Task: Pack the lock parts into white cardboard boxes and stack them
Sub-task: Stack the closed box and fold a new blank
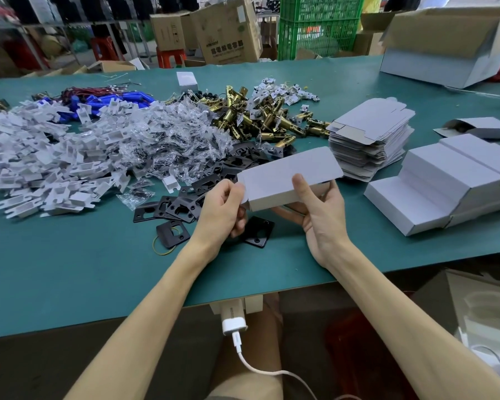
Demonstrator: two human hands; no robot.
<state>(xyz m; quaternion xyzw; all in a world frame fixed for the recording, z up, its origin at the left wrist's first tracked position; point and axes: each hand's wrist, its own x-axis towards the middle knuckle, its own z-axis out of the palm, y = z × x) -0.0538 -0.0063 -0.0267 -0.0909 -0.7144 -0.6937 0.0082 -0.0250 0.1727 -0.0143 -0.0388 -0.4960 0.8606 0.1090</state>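
Note:
A white cardboard box (286, 176) is held above the green table (70, 269), lying on its side. My left hand (223, 207) pinches its left end flap. My right hand (318, 210) grips it from below, thumb across the front face. Under the hands lie black strike plates (182, 209). Behind them are brass latch bolts (272, 122), bagged screws (168, 140) and white plastic inserts (41, 163). Closed white boxes (445, 180) are stacked at the right.
A pile of flat unfolded boxes (370, 137) sits beside the stack. A large open carton (451, 44) stands at the far right, and blue battery packs (113, 101) lie at the back left. A yellow rubber band (163, 249) is near the plates.

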